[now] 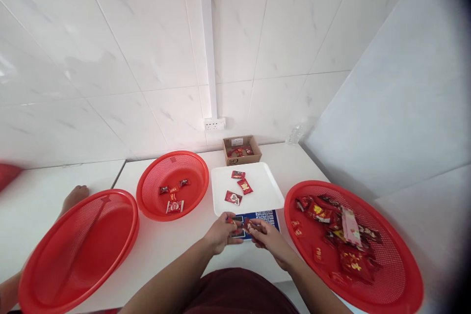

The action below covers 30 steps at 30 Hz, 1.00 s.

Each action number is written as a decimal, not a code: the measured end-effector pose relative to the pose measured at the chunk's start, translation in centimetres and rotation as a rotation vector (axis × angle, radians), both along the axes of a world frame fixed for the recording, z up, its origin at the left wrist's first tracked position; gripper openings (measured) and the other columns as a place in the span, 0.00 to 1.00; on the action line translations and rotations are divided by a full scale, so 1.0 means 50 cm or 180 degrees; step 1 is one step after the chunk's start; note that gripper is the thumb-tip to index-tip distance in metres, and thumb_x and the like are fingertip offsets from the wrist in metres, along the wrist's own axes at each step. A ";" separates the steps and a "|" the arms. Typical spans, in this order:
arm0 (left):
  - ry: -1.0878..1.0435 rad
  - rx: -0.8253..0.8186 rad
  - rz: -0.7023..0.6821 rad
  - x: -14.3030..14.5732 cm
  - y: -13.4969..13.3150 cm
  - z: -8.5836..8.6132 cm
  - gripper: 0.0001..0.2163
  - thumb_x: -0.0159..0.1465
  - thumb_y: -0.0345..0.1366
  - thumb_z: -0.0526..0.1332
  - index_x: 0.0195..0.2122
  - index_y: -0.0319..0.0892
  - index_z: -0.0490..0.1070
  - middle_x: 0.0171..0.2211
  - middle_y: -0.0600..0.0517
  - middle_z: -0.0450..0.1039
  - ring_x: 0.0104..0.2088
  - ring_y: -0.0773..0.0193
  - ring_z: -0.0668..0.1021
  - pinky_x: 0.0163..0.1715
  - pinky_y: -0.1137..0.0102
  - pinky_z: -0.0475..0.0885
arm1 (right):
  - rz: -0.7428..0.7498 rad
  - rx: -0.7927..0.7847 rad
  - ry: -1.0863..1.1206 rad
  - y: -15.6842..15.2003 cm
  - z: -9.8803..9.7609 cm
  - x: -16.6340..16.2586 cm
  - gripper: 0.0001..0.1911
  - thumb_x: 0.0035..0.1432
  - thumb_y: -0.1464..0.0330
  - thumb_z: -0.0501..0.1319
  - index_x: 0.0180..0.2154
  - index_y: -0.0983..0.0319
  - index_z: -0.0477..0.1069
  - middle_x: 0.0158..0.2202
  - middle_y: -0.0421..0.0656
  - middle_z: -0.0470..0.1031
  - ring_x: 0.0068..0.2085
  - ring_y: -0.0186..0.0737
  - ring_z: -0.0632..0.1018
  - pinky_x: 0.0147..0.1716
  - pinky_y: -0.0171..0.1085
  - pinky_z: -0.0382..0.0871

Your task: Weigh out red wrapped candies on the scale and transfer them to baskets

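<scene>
My left hand (220,233) and my right hand (268,237) meet over the blue keypad of a scale (264,217), just in front of its white tray (221,196). Each hand pinches a small red wrapped candy, the left one's candy (231,221) and the right one's candy (251,226). Three red candy packets (244,186) lie on the white tray. The red basket (390,274) at my right holds several red packets and a pink one (350,226).
A smaller red basket (150,189) with several candies stands behind left. A large red basket (55,260) sits at the front left, another person's hand (74,196) behind it. A cardboard box (241,149) with candies stands by the wall under a socket (214,124).
</scene>
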<state>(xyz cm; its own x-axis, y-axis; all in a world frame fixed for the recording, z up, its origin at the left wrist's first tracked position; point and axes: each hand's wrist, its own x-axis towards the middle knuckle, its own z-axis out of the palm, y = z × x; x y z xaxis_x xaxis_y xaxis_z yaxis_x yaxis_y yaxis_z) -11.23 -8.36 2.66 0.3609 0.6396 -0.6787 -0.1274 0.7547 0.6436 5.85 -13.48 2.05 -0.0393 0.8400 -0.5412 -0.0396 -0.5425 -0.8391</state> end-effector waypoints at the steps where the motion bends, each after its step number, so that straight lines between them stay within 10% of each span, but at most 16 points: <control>1: 0.0170 0.0177 0.0002 0.005 0.017 0.009 0.18 0.52 0.30 0.66 0.43 0.43 0.62 0.39 0.49 0.69 0.34 0.63 0.75 0.36 0.60 0.74 | -0.0150 -0.0070 0.0041 -0.004 -0.003 0.008 0.28 0.43 0.52 0.67 0.44 0.60 0.68 0.38 0.44 0.75 0.31 0.34 0.74 0.33 0.36 0.68; 10: 0.0810 0.1510 0.0350 0.037 0.153 0.040 0.30 0.49 0.29 0.69 0.54 0.46 0.63 0.48 0.44 0.71 0.50 0.54 0.72 0.50 0.62 0.63 | -0.0526 -0.0075 0.0151 -0.019 -0.023 0.043 0.25 0.43 0.57 0.67 0.44 0.58 0.69 0.46 0.47 0.75 0.39 0.39 0.77 0.41 0.40 0.71; 14: 0.0974 0.1710 0.0369 -0.007 0.096 0.001 0.26 0.49 0.29 0.68 0.51 0.44 0.66 0.54 0.43 0.67 0.55 0.52 0.68 0.53 0.63 0.61 | -0.0630 0.0125 0.0127 -0.004 -0.033 0.045 0.21 0.43 0.60 0.67 0.42 0.58 0.70 0.47 0.47 0.75 0.48 0.44 0.75 0.46 0.42 0.71; 23: 0.1608 0.1375 -0.0020 -0.136 -0.057 -0.044 0.17 0.52 0.33 0.65 0.44 0.43 0.70 0.44 0.47 0.73 0.32 0.64 0.74 0.40 0.67 0.66 | -0.0486 0.0677 -0.0622 0.106 -0.016 0.039 0.29 0.49 0.59 0.61 0.54 0.56 0.65 0.59 0.45 0.65 0.58 0.46 0.68 0.55 0.45 0.64; 30: 0.1681 0.1287 -0.0204 -0.161 -0.076 -0.058 0.15 0.55 0.37 0.61 0.44 0.40 0.69 0.38 0.48 0.71 0.32 0.64 0.73 0.32 0.70 0.66 | 0.0681 0.1702 -0.2215 0.098 -0.049 0.009 0.24 0.53 0.68 0.58 0.53 0.55 0.69 0.62 0.45 0.61 0.65 0.47 0.56 0.63 0.50 0.48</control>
<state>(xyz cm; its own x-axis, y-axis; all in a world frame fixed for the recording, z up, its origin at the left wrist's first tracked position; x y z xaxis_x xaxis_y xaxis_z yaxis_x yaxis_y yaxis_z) -19.27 -12.13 -0.23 0.0916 0.8692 -0.4859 0.3194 0.4365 0.8411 6.28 -8.60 -0.39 -0.0332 0.9986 -0.0404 0.6281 -0.0106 -0.7781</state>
